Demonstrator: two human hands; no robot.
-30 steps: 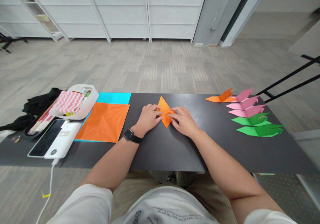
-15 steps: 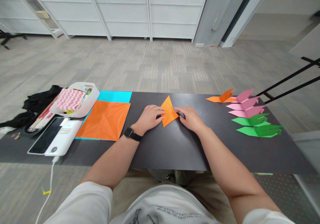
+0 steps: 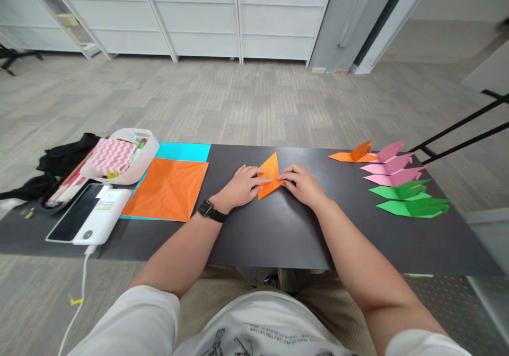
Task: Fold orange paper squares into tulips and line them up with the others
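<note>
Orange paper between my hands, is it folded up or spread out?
Folded: the orange paper between the left hand and right hand has a small, pointed outline, unlike the large, square orange sheet nearby. Its creases are unclear.

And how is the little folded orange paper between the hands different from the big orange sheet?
The folded orange paper is much smaller than the orange sheet. The folded paper has a pointed shape, while the orange sheet is spread out with four sides. The left hand and right hand touch the folded paper; the orange sheet lies untouched on blue paper. Both are orange.
</note>
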